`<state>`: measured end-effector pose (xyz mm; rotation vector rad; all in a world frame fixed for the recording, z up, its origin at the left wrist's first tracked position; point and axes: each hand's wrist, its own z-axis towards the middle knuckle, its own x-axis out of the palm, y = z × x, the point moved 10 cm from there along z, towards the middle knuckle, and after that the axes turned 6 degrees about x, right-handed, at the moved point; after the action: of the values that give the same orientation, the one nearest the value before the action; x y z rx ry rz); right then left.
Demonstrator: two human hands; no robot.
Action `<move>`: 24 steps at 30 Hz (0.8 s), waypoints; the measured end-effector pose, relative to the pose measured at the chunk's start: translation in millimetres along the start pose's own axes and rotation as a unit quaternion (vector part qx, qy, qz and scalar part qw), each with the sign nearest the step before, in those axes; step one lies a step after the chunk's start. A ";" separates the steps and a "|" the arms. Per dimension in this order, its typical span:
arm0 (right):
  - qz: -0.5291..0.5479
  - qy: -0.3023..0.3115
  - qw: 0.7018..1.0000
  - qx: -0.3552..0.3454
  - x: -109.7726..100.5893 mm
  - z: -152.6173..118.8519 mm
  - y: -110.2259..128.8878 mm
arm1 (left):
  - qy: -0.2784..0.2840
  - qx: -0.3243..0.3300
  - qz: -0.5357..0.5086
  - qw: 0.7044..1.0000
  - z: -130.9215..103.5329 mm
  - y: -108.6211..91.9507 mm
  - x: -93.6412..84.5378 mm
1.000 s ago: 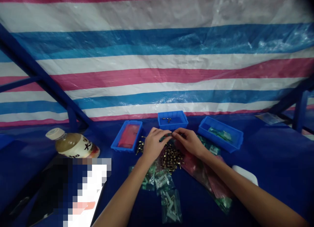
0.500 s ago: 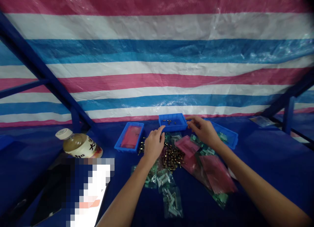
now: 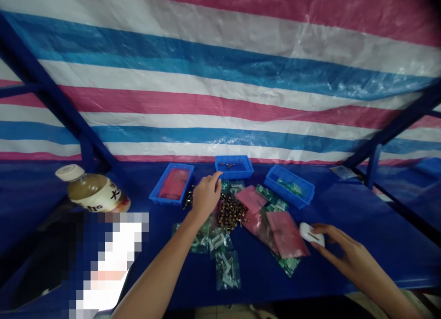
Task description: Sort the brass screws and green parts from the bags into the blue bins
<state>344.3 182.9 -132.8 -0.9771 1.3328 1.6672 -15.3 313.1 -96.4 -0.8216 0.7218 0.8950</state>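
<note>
My left hand (image 3: 206,196) rests with loosely curled fingers at the left edge of a pile of small brass screws (image 3: 230,213), between the pile and the left blue tray (image 3: 172,189). My right hand (image 3: 347,254) is near the table's front right, fingers spread, its fingertips touching a small white device (image 3: 312,233). Pink plastic bags (image 3: 285,234) and clear green bags of parts (image 3: 227,268) lie around the screws.
A middle blue tray (image 3: 234,167) holds a few screws; a right blue tray (image 3: 289,192) holds green bags. A drink bottle (image 3: 91,193) lies at the left, above a blurred patch. A striped tarp hangs behind; blue frame bars slant on both sides.
My right hand left the middle tray's right edge and came back and right to the white device. The left hand stayed by the screws. The view has shifted.
</note>
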 end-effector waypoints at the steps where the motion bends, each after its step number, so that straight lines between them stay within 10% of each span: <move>1: -0.004 -0.008 1.000 0.007 1.8 0.7 -2.1 | 0.002 -0.002 -0.002 1.000 -0.4 -0.1 0.0; 7: -0.073 -0.102 0.992 0.016 -27.7 20.8 -0.5 | 0.045 -0.015 0.009 0.999 -3.5 1.7 8.3; 11: -0.067 -0.181 0.981 0.014 -53.1 41.0 55.2 | 0.064 -0.004 0.033 0.997 -4.4 0.9 13.1; 20: 0.180 0.071 0.929 -0.315 72.7 62.1 392.9 | 0.084 0.012 0.065 0.994 -6.3 -1.1 18.2; 24: 0.105 0.111 0.923 -0.352 127.9 69.4 462.3 | 0.086 0.028 0.077 0.993 -8.2 -4.7 15.5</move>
<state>-134.5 193.9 -58.2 -1.5065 0.9963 2.3343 -6.0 310.2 -111.7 -0.8082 0.9677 0.9440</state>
